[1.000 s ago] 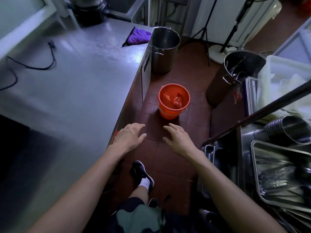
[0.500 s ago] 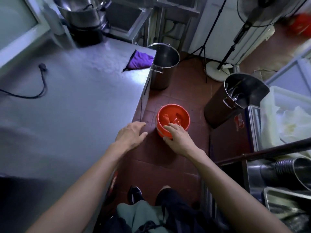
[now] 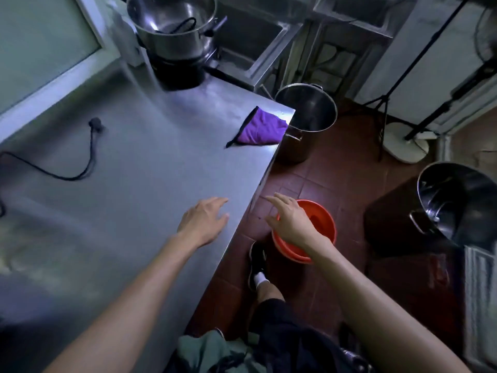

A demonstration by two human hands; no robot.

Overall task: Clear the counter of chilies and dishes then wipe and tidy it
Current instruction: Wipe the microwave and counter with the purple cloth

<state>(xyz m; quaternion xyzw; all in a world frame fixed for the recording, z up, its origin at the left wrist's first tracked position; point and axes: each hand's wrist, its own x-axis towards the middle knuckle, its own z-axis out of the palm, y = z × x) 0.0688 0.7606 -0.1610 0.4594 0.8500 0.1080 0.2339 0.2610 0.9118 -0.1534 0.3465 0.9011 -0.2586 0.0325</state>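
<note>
A bare steel counter (image 3: 139,184) fills the left half of the view. A purple cloth (image 3: 262,129) lies near its far right corner. My left hand (image 3: 204,222) hovers over the counter's right edge, fingers relaxed and holding nothing. My right hand (image 3: 290,222) is stretched out above the floor, fingers loose and empty, in front of a red bucket (image 3: 320,227) that stands on the tiles beside the counter. The bucket's inside is partly hidden by my wrist.
A black power cord (image 3: 80,168) lies on the counter's left. A large steel pot (image 3: 174,25) sits on a burner at the back. Two tall steel stockpots (image 3: 306,119) (image 3: 457,203) stand on the red floor tiles. A tripod and fan base (image 3: 403,141) are at the far right.
The view has swung up and forward along the counter. Both hands moved forward, the left now over the counter's edge, the right over the bucket. Both stay empty.
</note>
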